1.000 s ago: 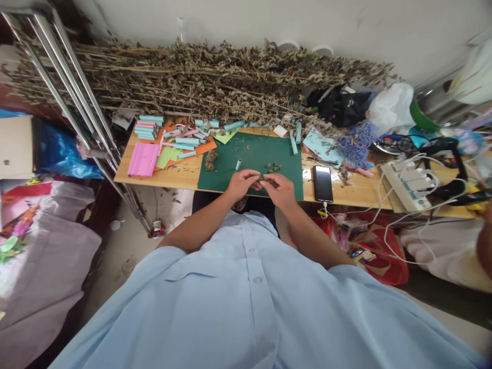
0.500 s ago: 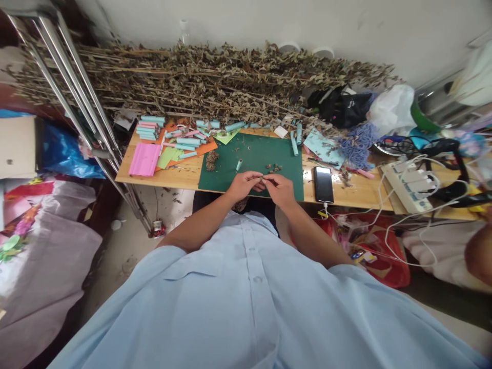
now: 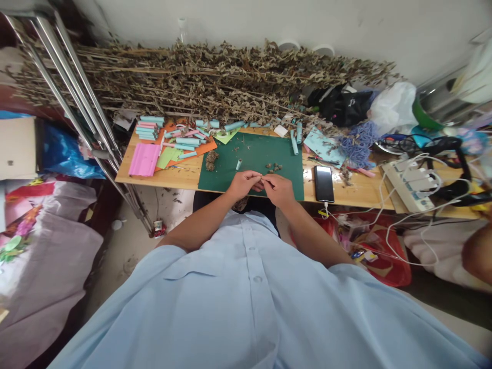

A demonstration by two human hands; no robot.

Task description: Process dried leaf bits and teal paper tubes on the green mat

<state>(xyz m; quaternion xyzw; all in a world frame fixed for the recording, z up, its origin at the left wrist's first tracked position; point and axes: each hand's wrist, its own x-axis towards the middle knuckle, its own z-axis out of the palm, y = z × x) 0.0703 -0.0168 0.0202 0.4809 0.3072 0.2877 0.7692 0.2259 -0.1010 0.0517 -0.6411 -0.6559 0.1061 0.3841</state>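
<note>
My left hand (image 3: 245, 185) and my right hand (image 3: 278, 188) meet over the front edge of a green cutting mat (image 3: 261, 149). Their fingertips are pinched together, and whatever is between them is too small or hidden to make out. Just beyond my left hand a short light-blue paper tube (image 3: 239, 164) lies on the mat, with something dark in its end. A brown clump of dried leaf (image 3: 211, 160) rests at the mat's left side. Small leaf crumbs (image 3: 273, 167) are scattered beyond my right hand.
Rolled blue and pink paper tubes (image 3: 188, 139) and a pink paper stack (image 3: 144, 159) lie left. Dried leafy stalks (image 3: 215, 77) fill the back. On the right are a phone (image 3: 323, 183), purple string (image 3: 359, 144) and a power strip (image 3: 408, 185); metal crutches (image 3: 82, 92) lean at left.
My right hand's fingers have curled in slightly closer to the left fingertips. Both hands otherwise stay in the same place, and the things on the mat have not moved.
</note>
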